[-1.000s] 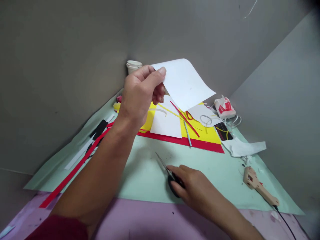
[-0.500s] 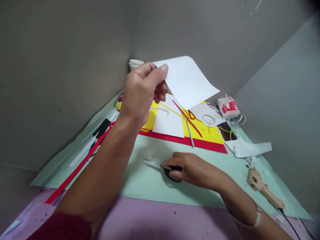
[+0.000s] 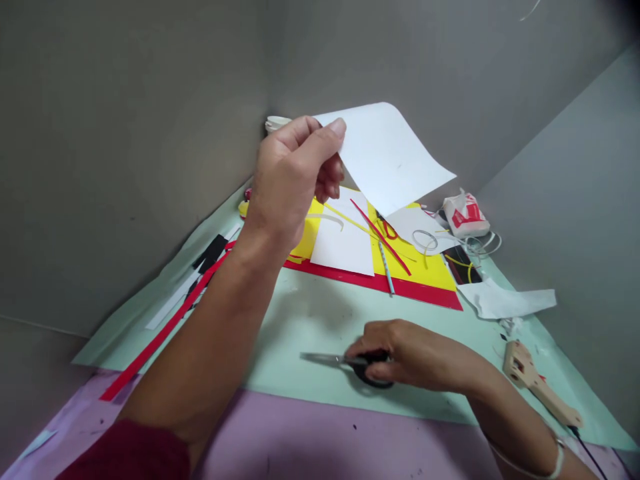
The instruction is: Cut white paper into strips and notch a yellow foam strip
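Scissors [image 3: 325,359] in the right hand [image 3: 400,352] have shifted nearer the wearer since the frame half a second ago, blades now pointing level to the left; the left hand [image 3: 295,170] keeps its raised pose. That left hand pinches one corner of a white sheet [image 3: 395,160] between thumb and fingers, up in front of the grey wall [image 3: 175,100] — a corner hold that leaves most of the sheet uncovered, its far edge curling freely. Lower down, the right hand is closed around the black handles, leaving the blades bare; whether they rest on the pale green mat [image 3: 280,377] or hover just over it, I cannot tell. Both hands are well apart. Farther back lie a yellow sheet [image 3: 440,275] with a red band [image 3: 415,295] along its near edge, a second white sheet [image 3: 345,243] and a slim patterned stick [image 3: 386,270], likely set there to leave working room in front. At right a beige glue gun [image 3: 543,387] lies on its side near the mat's edge, perhaps because its cord [image 3: 590,447] runs off that way. At left, a long red strip [image 3: 150,353] slants beside the left forearm.
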The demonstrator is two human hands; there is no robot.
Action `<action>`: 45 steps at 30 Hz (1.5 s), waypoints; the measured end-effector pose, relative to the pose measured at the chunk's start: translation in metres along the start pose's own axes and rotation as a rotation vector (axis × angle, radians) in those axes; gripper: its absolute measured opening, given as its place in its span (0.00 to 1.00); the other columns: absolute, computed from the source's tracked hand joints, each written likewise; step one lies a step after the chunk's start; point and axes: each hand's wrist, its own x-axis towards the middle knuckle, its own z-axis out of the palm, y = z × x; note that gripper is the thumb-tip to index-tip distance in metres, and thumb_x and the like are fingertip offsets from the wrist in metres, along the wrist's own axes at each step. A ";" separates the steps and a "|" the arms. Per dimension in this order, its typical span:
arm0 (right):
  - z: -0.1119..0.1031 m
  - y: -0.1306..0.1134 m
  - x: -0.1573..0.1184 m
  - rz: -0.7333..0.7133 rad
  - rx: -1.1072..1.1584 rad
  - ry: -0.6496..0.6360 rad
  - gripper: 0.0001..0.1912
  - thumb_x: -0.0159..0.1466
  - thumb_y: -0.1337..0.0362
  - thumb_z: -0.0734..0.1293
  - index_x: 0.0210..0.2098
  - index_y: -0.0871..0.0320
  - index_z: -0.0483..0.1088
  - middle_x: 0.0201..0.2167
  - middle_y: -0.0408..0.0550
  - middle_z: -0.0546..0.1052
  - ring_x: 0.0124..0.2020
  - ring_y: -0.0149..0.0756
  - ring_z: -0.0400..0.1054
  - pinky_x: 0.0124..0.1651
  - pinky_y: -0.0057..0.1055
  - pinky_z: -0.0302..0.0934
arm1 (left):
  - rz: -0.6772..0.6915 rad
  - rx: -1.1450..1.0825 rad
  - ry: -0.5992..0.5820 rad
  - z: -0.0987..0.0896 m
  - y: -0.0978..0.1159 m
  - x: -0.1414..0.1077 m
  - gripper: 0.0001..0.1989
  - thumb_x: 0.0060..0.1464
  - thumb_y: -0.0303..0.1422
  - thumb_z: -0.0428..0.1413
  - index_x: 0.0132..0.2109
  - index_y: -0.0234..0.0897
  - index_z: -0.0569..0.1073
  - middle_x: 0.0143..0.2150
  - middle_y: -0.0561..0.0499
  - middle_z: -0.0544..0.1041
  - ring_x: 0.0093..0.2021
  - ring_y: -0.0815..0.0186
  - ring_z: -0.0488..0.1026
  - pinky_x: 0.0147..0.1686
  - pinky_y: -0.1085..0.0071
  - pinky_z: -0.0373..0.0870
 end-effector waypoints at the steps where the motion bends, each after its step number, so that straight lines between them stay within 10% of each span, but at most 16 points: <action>1: 0.000 0.002 -0.002 0.001 0.007 -0.038 0.20 0.60 0.70 0.67 0.50 0.44 0.73 0.40 0.41 0.78 0.39 0.36 0.71 0.41 0.26 0.60 | -0.003 -0.007 0.001 0.000 0.000 0.000 0.12 0.55 0.31 0.55 0.25 0.39 0.65 0.23 0.54 0.66 0.21 0.72 0.60 0.21 0.72 0.54; 9: -0.001 0.003 0.022 0.075 -0.067 0.229 0.17 0.64 0.67 0.64 0.51 0.49 0.72 0.42 0.46 0.76 0.39 0.37 0.71 0.40 0.29 0.60 | -0.011 -0.002 0.003 0.003 0.001 0.000 0.12 0.58 0.29 0.53 0.26 0.35 0.64 0.21 0.55 0.65 0.20 0.75 0.60 0.21 0.76 0.55; 15: 0.004 0.004 -0.002 0.073 -0.020 0.012 0.18 0.59 0.70 0.66 0.48 0.46 0.74 0.38 0.43 0.77 0.36 0.37 0.70 0.37 0.27 0.58 | -0.052 0.014 0.042 0.001 0.001 0.004 0.14 0.57 0.30 0.54 0.24 0.36 0.63 0.21 0.55 0.65 0.20 0.75 0.62 0.21 0.76 0.56; 23: 0.001 0.006 0.032 0.164 -0.170 0.251 0.15 0.64 0.66 0.63 0.50 0.51 0.72 0.39 0.49 0.76 0.37 0.39 0.70 0.36 0.29 0.56 | -0.031 -0.007 0.025 0.000 0.003 0.002 0.12 0.57 0.30 0.53 0.25 0.36 0.64 0.21 0.56 0.65 0.20 0.75 0.61 0.20 0.77 0.55; 29: 0.009 0.007 0.006 0.233 -0.152 0.177 0.19 0.62 0.69 0.64 0.50 0.48 0.72 0.38 0.47 0.76 0.36 0.38 0.71 0.37 0.29 0.57 | -0.048 0.008 0.038 -0.002 0.002 0.003 0.13 0.57 0.30 0.53 0.25 0.36 0.63 0.21 0.55 0.64 0.20 0.75 0.62 0.21 0.77 0.56; 45: 0.047 -0.034 0.038 0.330 -0.220 0.271 0.15 0.64 0.64 0.61 0.48 0.61 0.70 0.39 0.55 0.76 0.36 0.42 0.72 0.36 0.32 0.59 | -0.064 0.038 0.035 -0.001 0.002 0.001 0.11 0.56 0.30 0.53 0.25 0.37 0.64 0.22 0.55 0.64 0.21 0.74 0.60 0.22 0.75 0.55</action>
